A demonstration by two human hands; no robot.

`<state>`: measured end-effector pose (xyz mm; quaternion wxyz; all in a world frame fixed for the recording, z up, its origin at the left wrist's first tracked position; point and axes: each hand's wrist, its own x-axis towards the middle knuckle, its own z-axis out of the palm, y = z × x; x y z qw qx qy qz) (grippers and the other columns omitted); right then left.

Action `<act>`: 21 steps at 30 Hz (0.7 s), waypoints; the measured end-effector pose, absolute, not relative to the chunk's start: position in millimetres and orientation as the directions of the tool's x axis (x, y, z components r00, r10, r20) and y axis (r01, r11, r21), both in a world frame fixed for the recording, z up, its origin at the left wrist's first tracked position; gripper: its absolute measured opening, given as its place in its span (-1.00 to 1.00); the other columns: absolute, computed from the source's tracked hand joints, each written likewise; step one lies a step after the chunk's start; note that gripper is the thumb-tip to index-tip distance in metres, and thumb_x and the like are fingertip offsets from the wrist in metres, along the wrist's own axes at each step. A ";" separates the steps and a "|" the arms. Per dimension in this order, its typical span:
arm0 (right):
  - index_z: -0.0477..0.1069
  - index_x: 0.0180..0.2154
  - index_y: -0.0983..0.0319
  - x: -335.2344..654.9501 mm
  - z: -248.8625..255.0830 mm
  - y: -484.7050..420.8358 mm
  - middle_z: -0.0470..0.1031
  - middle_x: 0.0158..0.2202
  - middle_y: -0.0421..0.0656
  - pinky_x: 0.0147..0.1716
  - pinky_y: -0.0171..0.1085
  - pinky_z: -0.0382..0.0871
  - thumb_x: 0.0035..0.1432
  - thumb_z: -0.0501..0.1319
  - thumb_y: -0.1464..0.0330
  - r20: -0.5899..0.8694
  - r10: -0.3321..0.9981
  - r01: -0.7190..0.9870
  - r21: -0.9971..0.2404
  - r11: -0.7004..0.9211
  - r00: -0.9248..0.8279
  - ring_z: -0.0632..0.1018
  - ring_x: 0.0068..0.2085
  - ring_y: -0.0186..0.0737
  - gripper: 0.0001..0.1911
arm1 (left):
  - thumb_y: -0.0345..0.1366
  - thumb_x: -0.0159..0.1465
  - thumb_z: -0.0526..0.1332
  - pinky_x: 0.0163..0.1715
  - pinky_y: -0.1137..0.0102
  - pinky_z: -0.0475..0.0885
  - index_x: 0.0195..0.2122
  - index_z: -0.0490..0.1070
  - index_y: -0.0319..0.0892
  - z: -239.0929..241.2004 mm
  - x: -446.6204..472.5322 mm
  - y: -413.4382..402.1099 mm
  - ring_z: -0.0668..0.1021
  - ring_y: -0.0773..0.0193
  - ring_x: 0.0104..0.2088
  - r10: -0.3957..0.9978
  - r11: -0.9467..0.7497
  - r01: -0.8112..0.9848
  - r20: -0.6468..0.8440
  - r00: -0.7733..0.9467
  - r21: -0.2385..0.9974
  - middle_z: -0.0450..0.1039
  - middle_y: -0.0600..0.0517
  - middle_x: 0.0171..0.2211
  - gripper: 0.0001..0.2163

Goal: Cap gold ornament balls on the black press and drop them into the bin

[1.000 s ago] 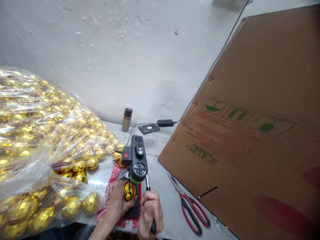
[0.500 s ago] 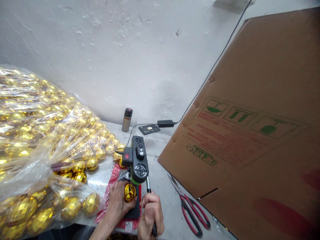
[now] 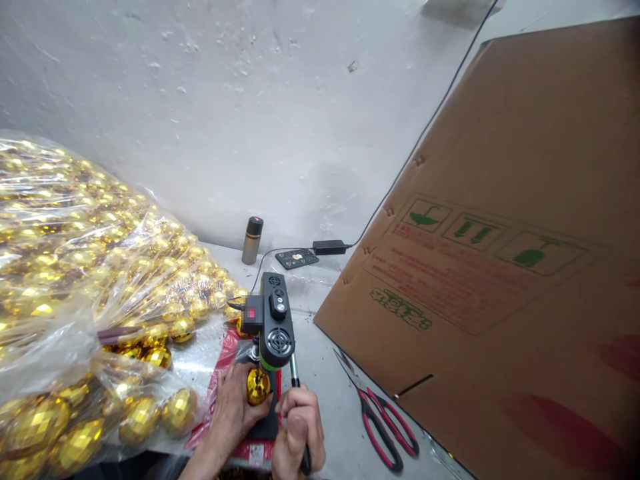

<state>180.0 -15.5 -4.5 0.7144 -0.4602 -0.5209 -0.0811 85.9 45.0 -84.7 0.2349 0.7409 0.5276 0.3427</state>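
Note:
A gold faceted bauble point(image 3: 258, 387) is gripped between the thumb and fingers of my left hand point(image 3: 234, 403). It sits right under the head of a small black bench drill press point(image 3: 277, 320), above its dark base point(image 3: 265, 428). My right hand point(image 3: 301, 427) is closed around the black-gripped end of the machine's metal lever point(image 3: 294, 370), just right of the bauble. Where the tool meets the bauble's top is too small to make out. Beneath the machine lies a red plastic sheet point(image 3: 227, 357).
A clear bag of gold baubles point(image 3: 85, 247) fills the left side. Red-and-black scissors point(image 3: 383, 427) lie at right, beside a tall cardboard box point(image 3: 480, 247). Towards the wall are a bottle point(image 3: 252, 241), a dark patterned phone-like slab point(image 3: 297, 259) and a power adapter point(image 3: 330, 247) with its cable.
The whole view has shifted very slightly. Both hands, the bauble and the lever keep practically the same positions.

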 end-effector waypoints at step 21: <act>0.30 -0.38 0.15 190.2 -34.4 -17.3 0.48 -0.42 -0.27 -0.08 -0.24 0.47 0.52 -0.05 0.34 0.891 0.382 0.703 -0.435 0.563 0.245 0.54 -0.41 -0.33 -0.64 | -0.08 0.09 0.35 0.00 -0.01 0.45 -0.16 0.51 -0.15 -77.0 84.9 43.5 0.64 -0.16 -0.11 0.958 -0.285 0.640 0.206 0.198 0.713 0.63 -0.14 -0.19 -0.65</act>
